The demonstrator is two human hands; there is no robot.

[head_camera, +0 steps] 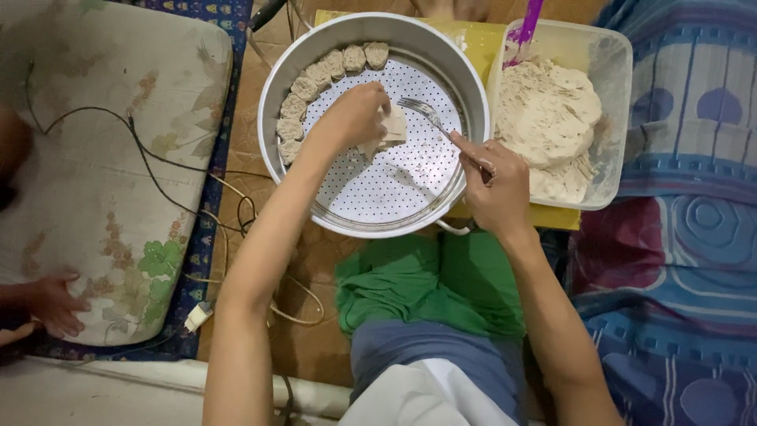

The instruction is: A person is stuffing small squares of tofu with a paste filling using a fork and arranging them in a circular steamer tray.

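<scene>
The steamer pot (272, 118) stands in the middle, with dumplings (319, 75) inside along its left wall. The tub of dough (611, 79) is just right of it, the cushion (95, 158) left.

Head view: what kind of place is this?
Probably a home floor used for food prep: a perforated steamer tray of dumplings and a plastic tub of filling sit low between a floral cushion and patterned bedding.

A brown floor (315, 260) runs down the middle, crossed by thin black and tan cables (158, 177). On one side lies a pale floral cushion (95, 158) on a dark blue patterned mat (201, 244); on the other spreads a blue and maroon patterned cloth (678, 260). The light is soft and even.
</scene>
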